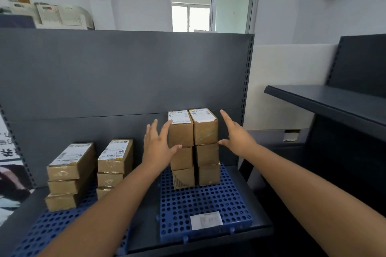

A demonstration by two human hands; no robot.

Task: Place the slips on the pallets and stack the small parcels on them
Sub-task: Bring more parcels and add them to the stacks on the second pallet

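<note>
Two blue perforated pallets lie on a dark shelf. The right pallet carries two side-by-side stacks of small brown parcels, three high, at its far end, and a white slip near its front edge. The left pallet holds two more parcel stacks, also three high. My left hand is spread flat against the left side of the right stacks. On the other side, my right hand is spread beside the top right parcel, its thumb touching. Neither hand grips anything.
A dark metal back panel rises behind the shelf. Another dark shelf juts out at the right. A printed poster hangs at the far left. A clock and a window are on the wall above.
</note>
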